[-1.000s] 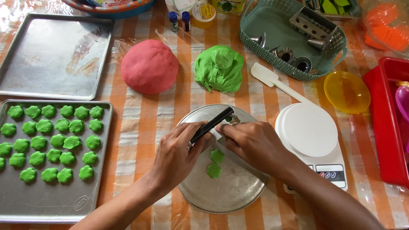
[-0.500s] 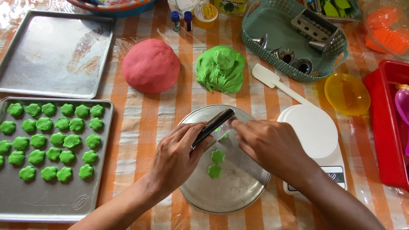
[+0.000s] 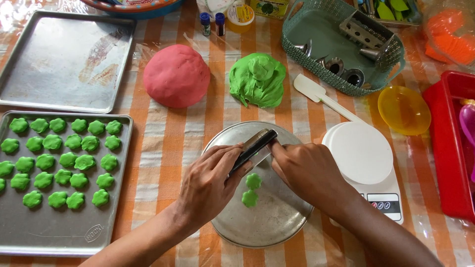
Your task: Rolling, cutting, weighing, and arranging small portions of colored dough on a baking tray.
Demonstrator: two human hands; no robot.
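My left hand (image 3: 210,180) grips a dark flat metal tool (image 3: 255,147) tilted over a round metal plate (image 3: 277,222). My right hand (image 3: 309,170) is closed against the tool's far end, fingertips at its tip; what they pinch is hidden. Two small green flower-shaped dough pieces (image 3: 251,190) lie on the plate just below the tool. A green dough lump (image 3: 257,79) and a pink dough ball (image 3: 176,75) sit beyond the plate. Several green dough pieces fill the near baking tray (image 3: 64,227) on the left.
An empty baking tray (image 3: 64,59) lies at the back left. A white kitchen scale (image 3: 363,158), white spatula (image 3: 316,94), yellow bowl (image 3: 403,109), teal basket (image 3: 341,44) of metal nozzles and a red bin (image 3: 448,143) stand to the right. Small bottles (image 3: 212,22) stand at the back.
Both hands and the tool have stayed over the plate with only small shifts; my right hand's fingers have closed in at the tool's tip.
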